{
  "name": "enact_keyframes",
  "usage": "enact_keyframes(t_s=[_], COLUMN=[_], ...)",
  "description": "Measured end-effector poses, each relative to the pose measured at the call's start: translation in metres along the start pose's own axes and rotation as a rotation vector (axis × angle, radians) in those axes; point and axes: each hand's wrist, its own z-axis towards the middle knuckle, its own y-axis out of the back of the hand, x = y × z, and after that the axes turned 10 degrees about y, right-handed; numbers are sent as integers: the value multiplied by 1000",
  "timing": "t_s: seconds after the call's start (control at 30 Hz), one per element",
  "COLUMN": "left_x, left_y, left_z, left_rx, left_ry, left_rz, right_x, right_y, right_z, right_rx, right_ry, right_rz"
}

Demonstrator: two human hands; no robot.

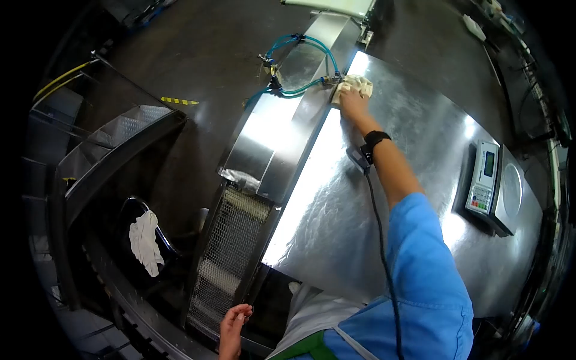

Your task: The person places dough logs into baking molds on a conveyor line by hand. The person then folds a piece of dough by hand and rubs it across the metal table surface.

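My right hand (355,107) reaches far forward and presses a crumpled cream cloth (359,84) against the left edge of the shiny metal table (336,222). Its fingers are closed on the cloth and partly hidden by it. A black band with a small device (359,157) and a cable sits around that wrist. Low in the view, my left hand (233,327) hovers near the metal mesh conveyor belt (228,240). Loosely bent, its fingers hold nothing that I can see. Blue air hoses (300,91) with fittings loop over the metal cover (270,129), close to the cloth.
A digital scale (489,186) stands on the table's right side. Left of the conveyor, a white cloth (144,243) hangs over a dark chair (168,240). Metal steps (111,135) with yellow rails stand at the far left. A black cable (384,258) runs down my right side.
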Motion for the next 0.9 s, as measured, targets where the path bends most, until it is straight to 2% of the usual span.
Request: enact_keyframes(t_s=[0.07,0.13,0.2,0.27,0.33,0.47,0.53,0.6,0.73,0.8,0.83,0.9], left_x=[4,4,10,14,16,29,34,31,54,68,103,129], left_y=[-1,-3,2,5,10,20,26,28,41,47,70,80], left_z=[-7,-16,-17,-20,-26,-32,-37,-49,-75,-88,-63,-72], left_rx=[-8,-29,-24,-19,-14,0,29,-3,-37,-157,-194,-238], left_ry=[-3,23,4,-20,-50,-94,-115,-167,-221,-366,-310,-307], left_rz=[-26,-73,-82,-97,-100,-117,-165,-95,-101,11,-40,-54], right_x=[0,-3,2,17,34,59,71,78,90,98,102,112], right_y=[-4,3,11,4,1,-1,21,37,41,45,46,62], right_z=[1,3,-8,-27,-56,-120,-142,-175,-234,-262,-277,-304], right_rx=[9,117,132,-87,20,-214,283,399,291,429,409,454], right_ry=[43,-37,-33,-100,-35,97,32,165,153,128,117,106], right_rz=[-61,17,9,64,89,191,191,188,198,140,153,138])
